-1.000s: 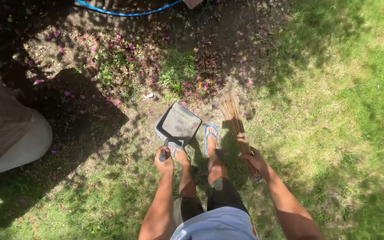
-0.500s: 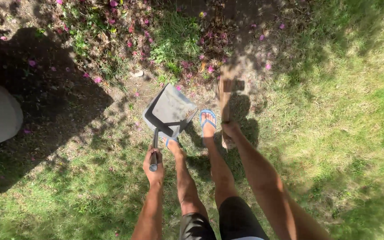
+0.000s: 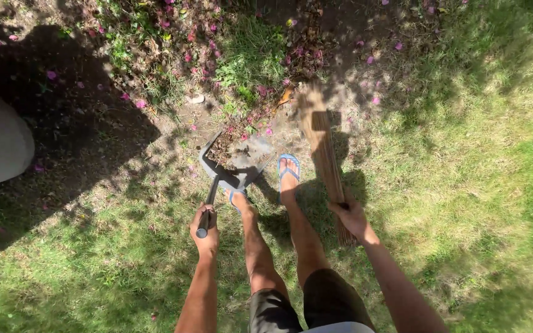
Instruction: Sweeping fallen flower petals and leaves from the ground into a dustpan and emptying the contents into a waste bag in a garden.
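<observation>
Dustpan lies ahead of the left hand, which grips its handle; the stick broom, clasped by the right hand, slants forward beside it, bristles at the pan's mouth.

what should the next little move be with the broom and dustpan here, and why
Probably one more short stroke of the stick broom toward the dustpan. The right hand grips the broom with its tips on the dirt beside the pan's mouth, the left hand braces the handle, and pink petals lie loose just ahead of the pan, which already holds some debris.
</observation>
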